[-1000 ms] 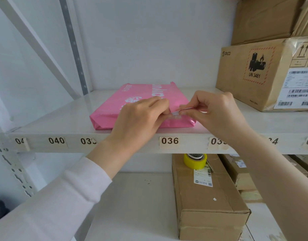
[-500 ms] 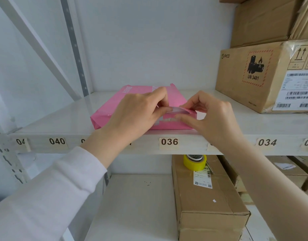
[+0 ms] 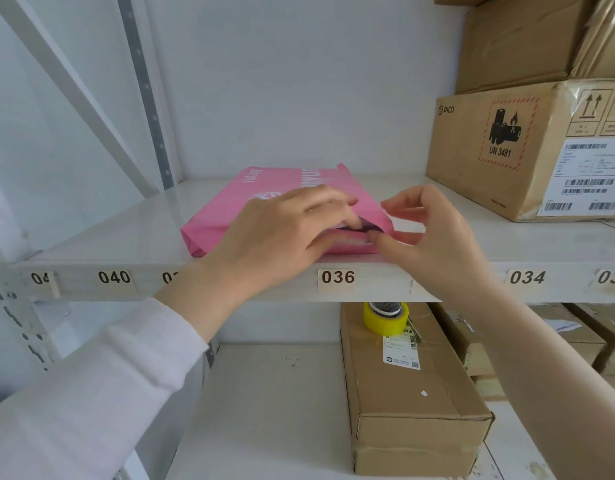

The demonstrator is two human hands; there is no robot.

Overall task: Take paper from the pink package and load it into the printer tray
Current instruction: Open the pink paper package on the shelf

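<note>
The pink package (image 3: 226, 216) lies flat on a white shelf (image 3: 119, 233), close to the front edge above label 036. Its near right end is torn open, showing a dark gap and white paper edges inside. My left hand (image 3: 285, 230) lies on top of the package with its fingertips curled into that opening. My right hand (image 3: 434, 244) pinches the loose pink wrapper flap at the right front corner, thumb below and fingers above. No printer or tray is in view.
A PICO cardboard box (image 3: 507, 150) stands on the same shelf to the right, with more boxes (image 3: 514, 39) stacked on it. On the lower shelf lies a long box (image 3: 410, 393) with a yellow tape roll (image 3: 385, 317) on it. A metal upright (image 3: 143, 88) stands at the left.
The wrapper's near end has come open wider. My left fingers moved from pinching the seal to reaching into the gap, and my right hand spread the flap to the right.
</note>
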